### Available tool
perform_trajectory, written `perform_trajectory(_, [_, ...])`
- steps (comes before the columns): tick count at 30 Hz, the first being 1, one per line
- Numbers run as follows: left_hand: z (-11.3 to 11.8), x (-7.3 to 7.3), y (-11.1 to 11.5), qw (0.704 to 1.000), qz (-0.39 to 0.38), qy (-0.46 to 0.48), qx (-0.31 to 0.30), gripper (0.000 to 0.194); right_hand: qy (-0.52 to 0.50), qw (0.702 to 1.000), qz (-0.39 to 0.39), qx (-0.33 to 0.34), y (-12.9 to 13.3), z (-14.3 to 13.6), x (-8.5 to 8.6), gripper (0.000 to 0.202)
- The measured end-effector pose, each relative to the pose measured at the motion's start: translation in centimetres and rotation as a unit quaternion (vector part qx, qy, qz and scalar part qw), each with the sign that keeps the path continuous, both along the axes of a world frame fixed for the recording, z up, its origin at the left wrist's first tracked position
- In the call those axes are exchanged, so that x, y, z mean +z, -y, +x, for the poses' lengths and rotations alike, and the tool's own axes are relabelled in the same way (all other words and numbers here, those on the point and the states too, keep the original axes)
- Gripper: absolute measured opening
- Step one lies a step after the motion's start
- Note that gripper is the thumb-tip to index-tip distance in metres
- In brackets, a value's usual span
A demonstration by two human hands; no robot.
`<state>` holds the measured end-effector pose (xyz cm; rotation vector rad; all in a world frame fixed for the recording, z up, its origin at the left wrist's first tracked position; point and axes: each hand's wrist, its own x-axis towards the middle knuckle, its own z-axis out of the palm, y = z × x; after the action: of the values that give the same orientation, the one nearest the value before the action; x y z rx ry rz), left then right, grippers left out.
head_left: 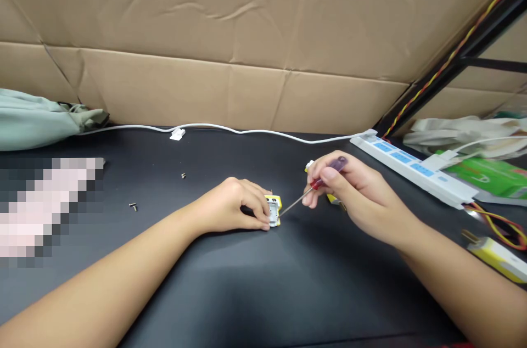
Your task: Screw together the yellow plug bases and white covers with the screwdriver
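Note:
Near the middle of the black table, my left hand is closed on the left side of a small white-and-yellow plastic housing, pressing it against the tabletop. The housing's hollow inside faces me. My right hand grips a screwdriver with a red and purple handle. Its thin shaft slants down to the left, and the tip is at the housing's right edge; whether it touches a screw I cannot make out. Partly hidden behind my right hand lies another yellow-and-white piece.
Loose screws and tiny parts lie to the left. A white power strip stands at right, its cable running along the cardboard wall. A yellow-and-white plug lies at far right. A pale green cloth is at left.

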<state>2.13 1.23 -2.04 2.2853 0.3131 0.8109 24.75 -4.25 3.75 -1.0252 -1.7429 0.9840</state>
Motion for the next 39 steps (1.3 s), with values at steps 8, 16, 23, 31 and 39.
perform_trajectory(8, [0.00,0.03,0.06,1.000,-0.003,-0.006,-0.001,0.009,-0.003,1.000,-0.001,-0.007,-0.10,0.06,-0.04,0.023])
perform_trajectory(16, [-0.04,-0.05,0.03,1.000,-0.004,-0.001,-0.004,0.006,0.000,1.000,-0.008,0.002,-0.26,-0.08,-0.13,0.021])
perform_trajectory(23, [-0.02,0.02,0.02,1.000,-0.001,0.004,-0.007,0.007,-0.009,1.000,-0.004,0.002,-0.16,-0.09,0.01,0.021])
perform_trajectory(31, [0.02,0.03,0.02,1.000,0.000,0.004,-0.007,0.008,-0.013,1.000,-0.008,0.002,-0.05,-0.08,0.15,0.022])
perform_trajectory(39, [0.03,0.04,0.01,1.000,0.003,0.004,-0.006,0.007,-0.012,1.000,-0.004,0.022,-0.20,0.12,-0.32,0.018])
